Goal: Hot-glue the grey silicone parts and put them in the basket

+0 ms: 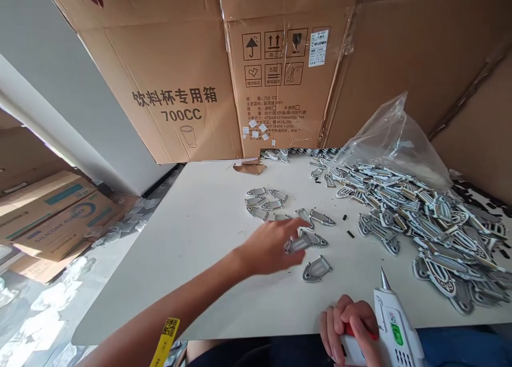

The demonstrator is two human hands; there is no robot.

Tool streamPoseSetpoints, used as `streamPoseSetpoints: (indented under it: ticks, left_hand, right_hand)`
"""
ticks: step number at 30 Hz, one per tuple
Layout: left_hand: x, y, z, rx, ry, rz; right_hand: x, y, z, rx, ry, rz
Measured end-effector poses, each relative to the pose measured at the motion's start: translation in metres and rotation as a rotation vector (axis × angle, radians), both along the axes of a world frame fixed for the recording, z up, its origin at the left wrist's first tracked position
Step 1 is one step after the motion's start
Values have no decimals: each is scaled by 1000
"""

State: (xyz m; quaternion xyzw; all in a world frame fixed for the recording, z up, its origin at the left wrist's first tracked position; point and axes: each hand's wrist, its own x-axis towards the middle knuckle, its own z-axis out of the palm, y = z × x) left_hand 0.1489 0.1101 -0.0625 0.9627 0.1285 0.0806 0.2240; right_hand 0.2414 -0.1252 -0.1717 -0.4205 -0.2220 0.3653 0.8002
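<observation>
My left hand (270, 247) reaches over the middle of a white table, thumb and index finger spread apart. A grey arched metal piece (298, 244) shows in the gap between them; whether the fingers touch it I cannot tell. Just right of the fingertips lie similar pieces, one (318, 269) lying nearer to me and another (322, 218) farther off. Low in the view, my right hand (352, 327) is wrapped round the handle of a white glue gun (398, 327). The gun has a red trigger and a green display, and its metal nozzle points up and away from me.
A large heap of grey and white pieces (424, 212) covers the table's right side, with a clear plastic bag (388, 143) behind. Cardboard boxes (180, 63) wall off the back. Small black bits (350, 234) are scattered about. More cartons (68, 223) stand at left.
</observation>
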Motion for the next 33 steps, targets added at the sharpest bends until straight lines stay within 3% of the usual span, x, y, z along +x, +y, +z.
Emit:
streamPoseSetpoints:
  ticks: [3,6,10,14,15,19,21,24,33]
  left_hand:
    - [21,-41,2,64,150,-69]
    - [36,-59,-2,182,304,-125]
    - [44,-51,-2,200,396,-147]
    - [53,-27,4,296,329,-155]
    - [56,-21,4,356,313,-169]
    - [67,-6,-5,560,295,-286]
    - [69,-3,-13,603,270,-310]
    - [67,-2,-23,613,231,-301]
    - [56,-3,-35,560,121,-251]
  right_hand:
    - [7,3,-17,102,-15,23]
    - [11,5,-33,245,-20,38]
    - [14,10,-48,271,43,72]
    - [31,22,-56,565,-111,285]
    - [36,23,-58,578,-137,326]
    - [45,19,-62,465,-88,401]
    - [42,15,-62,433,-44,373]
    - [37,12,-62,383,-2,311]
    - [38,19,-34,397,-21,381]
